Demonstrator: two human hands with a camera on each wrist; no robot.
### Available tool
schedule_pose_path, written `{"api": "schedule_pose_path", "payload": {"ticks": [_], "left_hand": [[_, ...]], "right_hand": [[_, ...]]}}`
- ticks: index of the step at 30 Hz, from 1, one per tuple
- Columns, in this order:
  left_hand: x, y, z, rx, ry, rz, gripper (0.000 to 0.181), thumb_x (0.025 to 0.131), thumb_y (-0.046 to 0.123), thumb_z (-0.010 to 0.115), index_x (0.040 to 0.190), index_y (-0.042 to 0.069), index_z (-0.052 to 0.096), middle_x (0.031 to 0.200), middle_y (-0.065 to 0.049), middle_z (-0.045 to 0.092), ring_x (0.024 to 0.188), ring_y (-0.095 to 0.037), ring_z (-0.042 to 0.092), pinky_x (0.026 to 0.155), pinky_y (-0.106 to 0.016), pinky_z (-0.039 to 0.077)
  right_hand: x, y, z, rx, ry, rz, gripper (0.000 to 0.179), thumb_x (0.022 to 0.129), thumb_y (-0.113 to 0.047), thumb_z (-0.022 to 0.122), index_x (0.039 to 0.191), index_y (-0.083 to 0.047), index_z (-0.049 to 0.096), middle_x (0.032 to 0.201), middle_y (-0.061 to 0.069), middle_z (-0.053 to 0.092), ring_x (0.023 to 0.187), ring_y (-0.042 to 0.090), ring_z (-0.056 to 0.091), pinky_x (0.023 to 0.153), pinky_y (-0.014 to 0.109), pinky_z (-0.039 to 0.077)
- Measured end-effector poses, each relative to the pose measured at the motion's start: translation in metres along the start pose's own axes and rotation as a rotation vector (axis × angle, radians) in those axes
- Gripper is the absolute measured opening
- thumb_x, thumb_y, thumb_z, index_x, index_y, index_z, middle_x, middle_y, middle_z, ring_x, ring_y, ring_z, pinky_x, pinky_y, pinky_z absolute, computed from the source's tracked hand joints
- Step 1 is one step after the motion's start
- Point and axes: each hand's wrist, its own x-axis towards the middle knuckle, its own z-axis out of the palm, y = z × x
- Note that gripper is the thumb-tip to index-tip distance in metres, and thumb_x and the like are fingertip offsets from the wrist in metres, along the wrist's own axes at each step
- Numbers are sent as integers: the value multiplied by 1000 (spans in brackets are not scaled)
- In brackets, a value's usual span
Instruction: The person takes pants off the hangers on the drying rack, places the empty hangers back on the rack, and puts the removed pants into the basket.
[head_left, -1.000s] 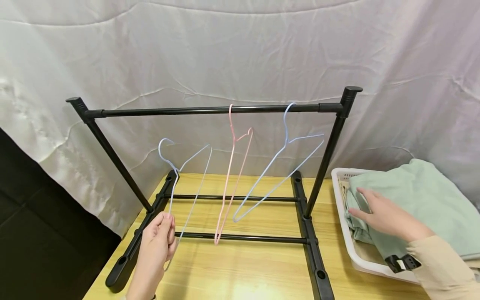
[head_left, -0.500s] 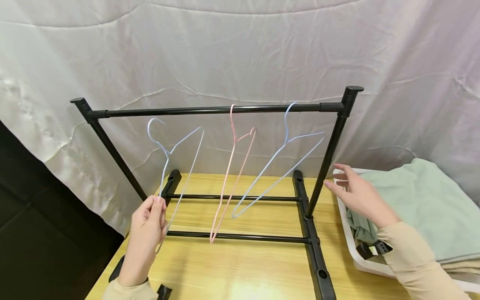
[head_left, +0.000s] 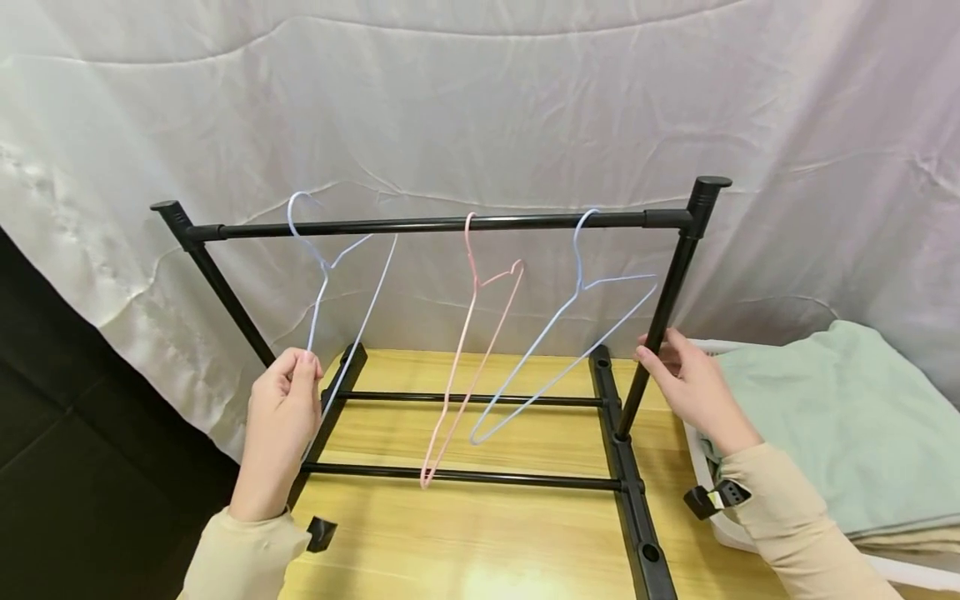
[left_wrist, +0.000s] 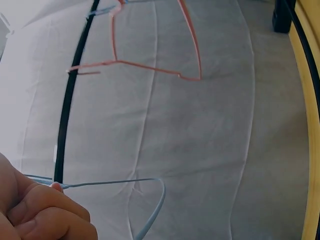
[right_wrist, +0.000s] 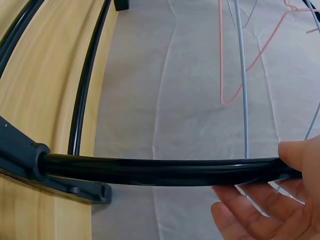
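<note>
My left hand [head_left: 279, 429] pinches the lower arm of a pale blue clothes hanger [head_left: 315, 312]. Its hook stands at the level of the black clothes rack's top rail [head_left: 382, 226], near the left end; whether it rests on the rail I cannot tell. In the left wrist view, curled fingers [left_wrist: 52, 212] hold the hanger's thin frame. My right hand [head_left: 693, 387] grips the rack's right post [head_left: 671, 287]. The right wrist view has the thumb on one side of that post and the fingers on the other. A pink hanger [head_left: 459, 367] and a blue hanger [head_left: 551, 321] hang from the rail.
Right of the rack stands a white basket [head_left: 738, 533] with folded pale green cloth [head_left: 862, 425] in it. The rack's black feet and lower bars [head_left: 465, 477] stand on a wooden table [head_left: 465, 542]. A pale curtain [head_left: 480, 108] hangs behind.
My left hand has raised the pale blue hanger up and leftward, from below the rail to its height. My right hand has moved left from the green cloth to the right post and taken hold.
</note>
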Motion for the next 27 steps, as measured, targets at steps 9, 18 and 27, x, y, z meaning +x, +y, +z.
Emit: {"api": "schedule_pose_path", "payload": {"ticks": [9,18,27], "left_hand": [[23,-15,2,227,-66,-44,30,116,29,46,104,5,60,53,8,40,43,-8,39,45,-24,33],[19,-21,-3,181,-111,-119,31,116,37,44,124,7,47,67,2,52,50,-10,47,44,-22,40],[-8,-10,-4,356,152,160,45,112,32,56,149,8,45,135,-5,59,110,3,53,81,-17,41]], "right_hand": [[1,4,6,27,2,-12,34,116,-33,50,130,-3,60,117,22,78,109,43,76,87,52,65],[1,4,9,46,12,15,35,117,-34,48,132,-4,58,120,24,76,118,47,72,96,65,59],[-13,0,3,27,-60,84,55,118,-35,43,151,8,50,136,35,66,122,52,68,102,64,57]]}}
